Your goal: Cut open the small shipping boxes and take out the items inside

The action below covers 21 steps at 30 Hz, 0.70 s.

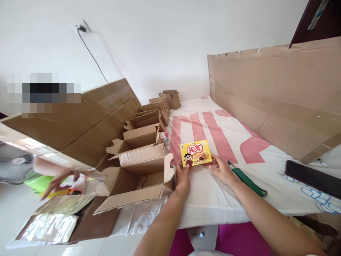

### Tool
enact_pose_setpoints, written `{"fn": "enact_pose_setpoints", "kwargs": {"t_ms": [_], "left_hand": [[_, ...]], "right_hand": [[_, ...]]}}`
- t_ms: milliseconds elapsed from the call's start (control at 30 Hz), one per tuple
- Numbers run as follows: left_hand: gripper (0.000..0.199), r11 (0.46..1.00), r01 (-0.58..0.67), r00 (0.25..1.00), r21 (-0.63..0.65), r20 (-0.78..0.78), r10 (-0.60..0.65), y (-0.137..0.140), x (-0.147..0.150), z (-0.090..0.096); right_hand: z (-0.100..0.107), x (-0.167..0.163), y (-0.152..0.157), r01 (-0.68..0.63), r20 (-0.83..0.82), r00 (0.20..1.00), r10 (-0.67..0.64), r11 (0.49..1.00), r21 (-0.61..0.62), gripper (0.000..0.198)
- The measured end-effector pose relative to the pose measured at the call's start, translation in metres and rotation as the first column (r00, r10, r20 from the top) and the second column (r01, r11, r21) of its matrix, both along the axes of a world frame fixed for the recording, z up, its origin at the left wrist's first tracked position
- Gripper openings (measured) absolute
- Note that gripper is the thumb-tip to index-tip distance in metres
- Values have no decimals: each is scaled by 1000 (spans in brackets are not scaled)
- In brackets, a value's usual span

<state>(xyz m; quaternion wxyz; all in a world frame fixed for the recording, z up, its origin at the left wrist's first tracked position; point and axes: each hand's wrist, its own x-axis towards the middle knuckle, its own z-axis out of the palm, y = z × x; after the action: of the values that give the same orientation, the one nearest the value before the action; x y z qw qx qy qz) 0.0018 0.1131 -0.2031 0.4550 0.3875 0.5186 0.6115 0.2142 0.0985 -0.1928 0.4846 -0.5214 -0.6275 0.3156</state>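
Observation:
A yellow snack box (196, 153) with a cartoon child, a picture of cream puffs and red-and-white lettering is held upright, its front facing me. My left hand (182, 174) grips its lower left corner, thumb on the front. At the lower right corner, the thumb and fingers of my right hand (221, 170) close on the edge. Just right of that hand lies a green strap-like item (249, 182) with a dark end. An open cardboard box (141, 170) stands close by my left hand.
Several open cartons (144, 119) run in a row toward the wall. A tall cardboard panel (277, 96) borders the right side, and another (106, 110) the left. A black phone (311, 177) lies at right on the white-and-pink cloth (205, 192). Another person's hand (60, 183) shows at far left.

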Motion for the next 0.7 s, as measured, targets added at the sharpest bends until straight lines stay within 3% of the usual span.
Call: {"fn": "enact_pose_setpoints", "kwargs": {"t_ms": [233,367,533,600,700], "left_hand": [[60,997,26,996,-68,84,-20,-13,9,22],[65,983,145,986,-114,99,-134,-57,8,39],[59,936,325,935,-133,197,-296,-109,-9,52],[58,951,290,945,-109,189,-267,-107,-11,56],[62,993,97,983,-68,164,-85,-69,0,61]], "right_hand": [[6,4,1,80,-98,992,-79,997,2,48],[13,11,-2,157,-153,976,-156,988,-6,63],[15,-1,-21,71,-233,969,-81,996,-51,70],[19,-8,-19,91,-241,964,-116,990,-112,74],[33,-14,10,202,-163,958,-236,959,-200,84]]}}
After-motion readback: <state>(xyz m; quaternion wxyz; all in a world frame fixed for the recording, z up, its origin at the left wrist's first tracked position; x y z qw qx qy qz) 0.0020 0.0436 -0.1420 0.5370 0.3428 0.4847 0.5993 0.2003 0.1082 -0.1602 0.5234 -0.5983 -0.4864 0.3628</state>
